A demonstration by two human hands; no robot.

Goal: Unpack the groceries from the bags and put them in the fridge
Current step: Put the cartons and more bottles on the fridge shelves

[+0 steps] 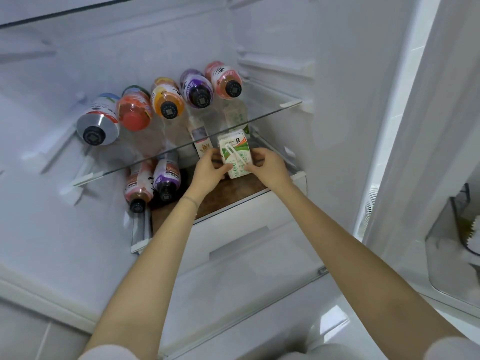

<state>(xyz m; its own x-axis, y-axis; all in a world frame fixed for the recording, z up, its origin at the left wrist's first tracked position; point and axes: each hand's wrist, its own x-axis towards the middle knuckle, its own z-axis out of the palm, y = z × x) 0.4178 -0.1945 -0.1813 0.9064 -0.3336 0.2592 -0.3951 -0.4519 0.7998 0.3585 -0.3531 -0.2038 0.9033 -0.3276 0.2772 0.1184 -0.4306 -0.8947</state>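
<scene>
1. The fridge [337, 74] stands open, and the head view looks down into its white interior.
2. Both arms reach in from below and meet at a small green-and-white drink carton [235, 154] with a wrapped straw stuck across its face.
3. The left hand [210, 168] has its fingers curled round the carton's left side, with the thumb on the front near the lower corner.
4. The right hand [267, 165] grips the carton's right side, its fingertips at the lower front edge.
5. The carton is held tilted just below the front edge of the glass shelf [272, 110], over the brown-looking lower shelf [233, 193]. Whether it touches that shelf cannot be told.
6. Just left of it, a second carton [202, 146] with a wheat print stands partly under the glass.
7. Five bottles lie side by side on the glass shelf with their caps facing out: a silver-labelled bottle [100, 120], a red bottle [133, 113], an orange bottle [167, 101], a purple bottle [196, 89] and a pink bottle [226, 80].
8. On the lower shelf, to the left of the hands, two more bottles lie together: a pink lower bottle [140, 185] and a purple lower bottle [166, 178].
9. A thin bracelet [189, 200] circles the left wrist.
10. A white drawer [233, 229] sits under the lower shelf, and a door bin [446, 255] shows at the right edge.
</scene>
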